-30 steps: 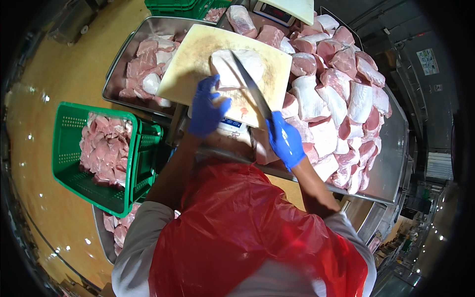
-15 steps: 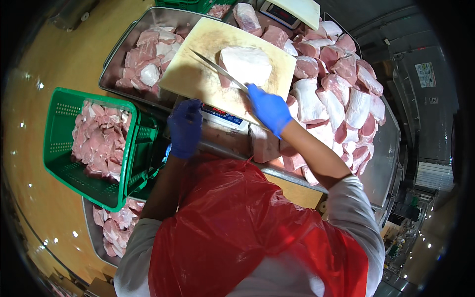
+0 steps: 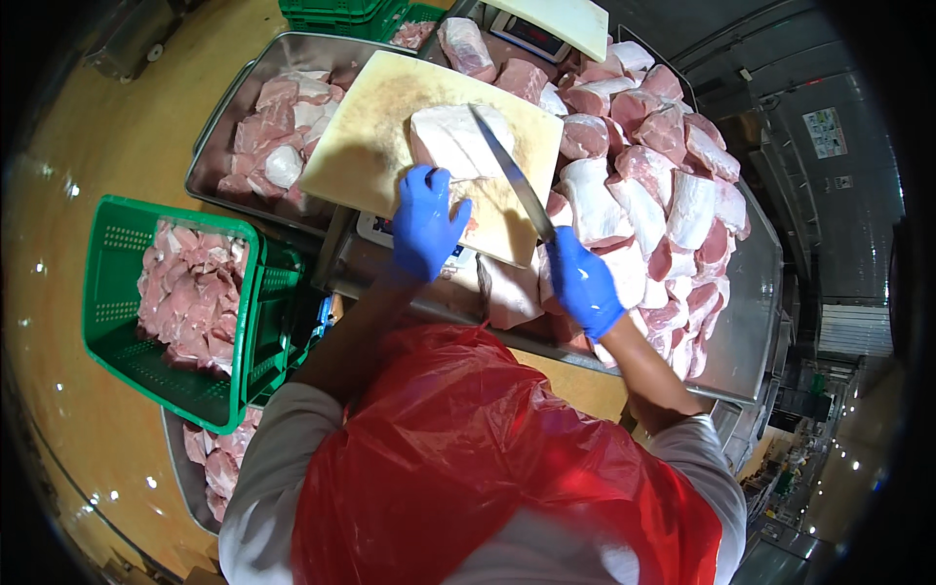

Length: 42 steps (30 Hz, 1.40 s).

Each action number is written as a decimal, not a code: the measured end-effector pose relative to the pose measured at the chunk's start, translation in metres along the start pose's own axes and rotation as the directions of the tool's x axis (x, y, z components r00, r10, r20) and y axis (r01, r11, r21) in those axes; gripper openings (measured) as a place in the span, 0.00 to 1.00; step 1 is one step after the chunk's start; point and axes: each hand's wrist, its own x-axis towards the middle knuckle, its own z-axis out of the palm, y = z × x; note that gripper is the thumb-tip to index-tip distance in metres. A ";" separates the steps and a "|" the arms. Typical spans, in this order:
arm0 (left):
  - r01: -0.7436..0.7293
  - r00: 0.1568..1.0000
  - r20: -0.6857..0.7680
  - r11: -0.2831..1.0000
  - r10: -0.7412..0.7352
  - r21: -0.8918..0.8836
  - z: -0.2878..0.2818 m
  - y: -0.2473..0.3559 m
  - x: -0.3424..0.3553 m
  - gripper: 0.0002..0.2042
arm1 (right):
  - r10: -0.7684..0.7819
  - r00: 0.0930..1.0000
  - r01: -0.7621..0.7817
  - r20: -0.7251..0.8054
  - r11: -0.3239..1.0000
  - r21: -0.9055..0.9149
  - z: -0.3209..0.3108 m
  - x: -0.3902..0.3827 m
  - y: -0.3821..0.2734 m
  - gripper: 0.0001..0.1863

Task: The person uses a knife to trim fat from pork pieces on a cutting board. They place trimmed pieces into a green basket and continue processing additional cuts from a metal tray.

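My right hand (image 3: 585, 285), in a blue glove, grips a long knife (image 3: 512, 168); its blade points up-left over a pale slab of meat (image 3: 454, 135). My left hand (image 3: 426, 219), also gloved, is just below the slab's lower-left part, fingers bent, thumb apart; whether it touches the meat I cannot tell. The slab lies on a stained cream cutting board (image 3: 356, 146), which rests over a scale (image 3: 373, 226) partly hidden beneath it. Beside and below the board's right side are many large meat pieces (image 3: 604, 200) piled on a steel table (image 3: 751, 322).
A steel tub (image 3: 210, 161) of meat stands left of the board. A green crate (image 3: 112, 268) of smaller pieces is at lower left, with another meat tub (image 3: 185, 478) below it. Stacked green crates (image 3: 336, 19) and another scale with a board (image 3: 556, 24) are at the top.
My left hand has come back up to the slab from below the board. The knife has swung from lying across the board's left part to a steeper angle over the slab's right part.
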 end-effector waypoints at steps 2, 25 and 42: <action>-0.074 0.997 0.030 0.982 0.070 0.175 0.016 -0.016 0.006 0.09 | -0.009 0.992 0.012 -0.126 1.000 0.022 0.026 0.015 -0.018 0.21; 0.502 0.790 0.160 0.474 -0.592 -0.724 -0.064 -0.079 -0.002 0.07 | 0.280 0.816 -0.194 0.506 0.957 -0.217 -0.012 0.008 -0.051 0.15; -0.337 0.894 0.229 0.915 0.384 -0.220 -0.054 -0.127 0.112 0.18 | 0.652 0.750 -0.146 -0.108 0.324 0.935 0.013 0.063 -0.039 0.10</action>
